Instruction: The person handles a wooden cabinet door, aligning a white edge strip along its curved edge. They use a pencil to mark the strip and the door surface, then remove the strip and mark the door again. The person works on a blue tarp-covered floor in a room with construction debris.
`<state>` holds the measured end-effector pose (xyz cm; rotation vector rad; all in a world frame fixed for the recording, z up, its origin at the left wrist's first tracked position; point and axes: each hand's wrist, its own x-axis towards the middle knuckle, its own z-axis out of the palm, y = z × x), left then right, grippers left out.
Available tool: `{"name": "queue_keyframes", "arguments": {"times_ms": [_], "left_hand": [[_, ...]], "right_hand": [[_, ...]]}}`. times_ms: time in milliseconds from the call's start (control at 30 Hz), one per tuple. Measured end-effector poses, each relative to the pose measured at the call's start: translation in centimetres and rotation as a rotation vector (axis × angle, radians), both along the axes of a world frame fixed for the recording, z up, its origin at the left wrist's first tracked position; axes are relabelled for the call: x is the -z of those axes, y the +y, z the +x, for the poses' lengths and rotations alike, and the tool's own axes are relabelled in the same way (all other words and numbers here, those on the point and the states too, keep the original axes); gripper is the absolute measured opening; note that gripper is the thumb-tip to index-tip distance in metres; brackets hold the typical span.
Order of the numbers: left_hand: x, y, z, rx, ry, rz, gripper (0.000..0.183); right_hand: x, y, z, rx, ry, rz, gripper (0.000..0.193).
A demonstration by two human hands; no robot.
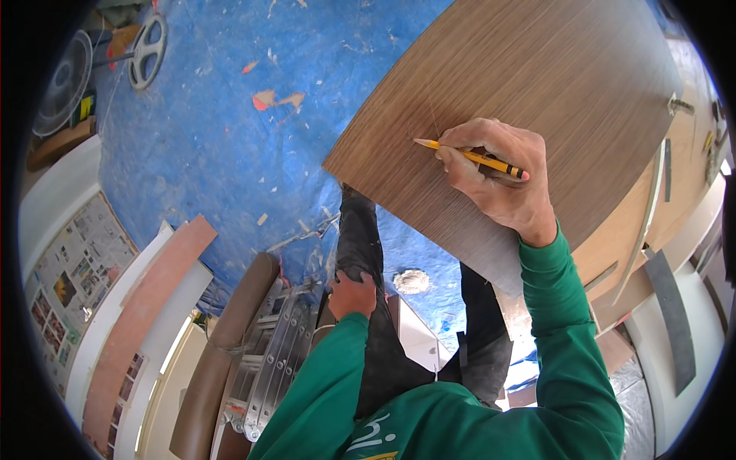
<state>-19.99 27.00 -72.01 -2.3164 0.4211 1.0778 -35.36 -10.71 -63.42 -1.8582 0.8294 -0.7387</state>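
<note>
My right hand (502,172) is closed round a yellow pencil (502,165) with a dark band and a pink eraser end. The pencil's sharpened tip meets, or almost meets, a brown wood-grain panel (552,84), near thin, faint marks on its surface. Part of the hand lies over the panel close to its near edge. Lower down, my left hand (353,295) rests on my dark-trousered left leg with no tool in it. Its fingers lie over the knee, partly out of sight.
A blue sheet (230,153), scuffed and littered with scraps, covers the floor. At left lie a folded metal ladder (268,368), a brown roll (222,360) and a reddish strip (146,330). A fan (65,84) stands upper left. Boards and a grey strip (671,322) are at right.
</note>
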Motion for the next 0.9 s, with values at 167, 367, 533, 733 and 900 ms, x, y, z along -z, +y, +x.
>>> {"name": "queue_keyframes", "arguments": {"times_ms": [167,367,533,733,900], "left_hand": [[0.4,0.2,-0.1,0.033,-0.022,-0.033,0.084],[0.5,2.3,-0.4,0.065,-0.076,-0.042,0.084],[0.7,1.4,-0.1,0.048,-0.04,-0.044,0.084],[0.1,0.5,0.0,0.013,-0.028,-0.042,0.084],[0.9,1.2,0.1,0.054,-0.05,-0.045,0.085]], "right_hand": [[0.0,0.0,-0.1,0.023,0.004,0.042,0.013],[-1.3,-0.3,0.5,0.185,-0.065,0.237,0.012],[-0.7,-5.0,-0.3,0.187,-0.018,0.109,0.011],[0.0,-5.9,-0.3,0.102,0.057,0.032,0.016],[0.2,-6.1,-0.4,0.06,0.071,0.014,0.014]]}}
